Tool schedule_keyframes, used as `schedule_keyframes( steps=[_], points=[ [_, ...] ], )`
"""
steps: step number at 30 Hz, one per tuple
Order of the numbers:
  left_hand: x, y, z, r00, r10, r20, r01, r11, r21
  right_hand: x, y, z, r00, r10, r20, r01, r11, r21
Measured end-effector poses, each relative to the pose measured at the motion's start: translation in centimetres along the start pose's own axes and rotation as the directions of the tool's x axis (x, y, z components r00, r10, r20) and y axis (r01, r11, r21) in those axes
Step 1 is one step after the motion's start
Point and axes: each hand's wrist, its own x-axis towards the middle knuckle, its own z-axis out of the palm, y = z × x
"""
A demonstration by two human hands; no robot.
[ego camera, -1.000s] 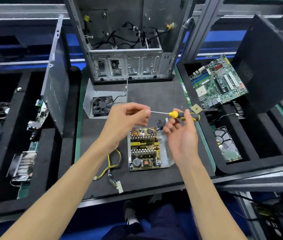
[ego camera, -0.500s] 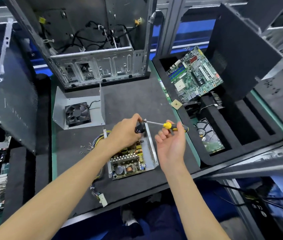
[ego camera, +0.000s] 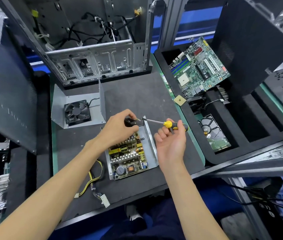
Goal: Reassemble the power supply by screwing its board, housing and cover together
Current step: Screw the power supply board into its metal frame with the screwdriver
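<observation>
Right hand: the right hand (ego camera: 171, 141) grips the screwdriver (ego camera: 170, 124) by its yellow-and-black handle, palm up, shaft lying almost level and pointing left.
Tip: the blade end sits at the far top corner of the housing (ego camera: 149, 135); whether a screw rides on it is too small to tell.
Left hand: the left hand (ego camera: 120, 129) curls round a small black part (ego camera: 128, 122) at the housing's far end, fingers close beside the tip.
Board: the board (ego camera: 127, 155) lies inside the open housing, on the mat (ego camera: 137, 94) before the person.
Cover: the cover (ego camera: 78, 108), with its fan, stands apart at the left rear, not yet fitted.
Risk: at that shallow angle the tip looks likely to slip off the corner, towards the left fingers or onto the components.
Risk: a dropped screw could fall among the board's parts.
Beyond: the case (ego camera: 92, 49) stands open behind; a motherboard (ego camera: 199, 66) rests in the right tray.
</observation>
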Motion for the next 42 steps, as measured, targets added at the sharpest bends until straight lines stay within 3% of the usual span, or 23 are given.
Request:
schedule_keyframes(
  steps=[3,8,14,17,20,23,25,28,32,42],
  points=[
    [0.3,0.5,0.1,0.998,0.044,0.053,-0.044,0.999,0.008,0.0,0.0,-0.1,1.0,-0.003,-0.003,0.003,1.0,0.013],
    [0.4,0.5,-0.4,0.989,0.134,-0.066,-0.131,0.99,0.057,-0.1,0.0,-0.2,1.0,-0.016,-0.004,0.016,1.0,0.015],
    [1.4,0.3,-1.2,0.992,0.068,0.103,-0.081,0.989,0.123,-0.1,-0.1,0.0,0.998,-0.062,-0.011,0.061,0.998,-0.031],
    [2.2,0.9,-1.0,0.984,0.053,0.169,-0.086,0.977,0.196,0.0,-0.4,0.3,0.983,-0.182,0.008,0.18,0.962,-0.207],
    [2.7,1.2,-0.2,0.975,0.018,0.22,-0.075,0.964,0.253,-0.3,-0.9,0.4,0.925,-0.344,0.162,0.378,0.793,-0.477],
    [2.7,1.0,0.2,0.972,-0.012,0.236,-0.045,0.971,0.235,-0.9,-1.6,0.3,0.828,-0.388,0.404,0.556,0.485,-0.675],
    [2.6,0.8,0.2,0.974,-0.037,0.222,-0.014,0.975,0.222,-1.0,-1.7,0.3,0.749,-0.382,0.542,0.647,0.246,-0.722],
    [2.5,0.7,0.2,0.978,-0.06,0.199,0.018,0.978,0.206,-1.0,-1.6,0.6,0.684,-0.333,0.649,0.707,0.083,-0.702],
    [2.3,0.9,0.2,0.982,-0.079,0.17,0.052,0.985,0.163,-0.6,-1.2,0.7,0.656,-0.275,0.703,0.729,-0.012,-0.685],
    [2.3,0.6,0.1,0.98,-0.112,0.164,0.091,0.987,0.13,0.3,-0.6,0.3,0.662,-0.23,0.713,0.725,-0.043,-0.687]
  ],
)
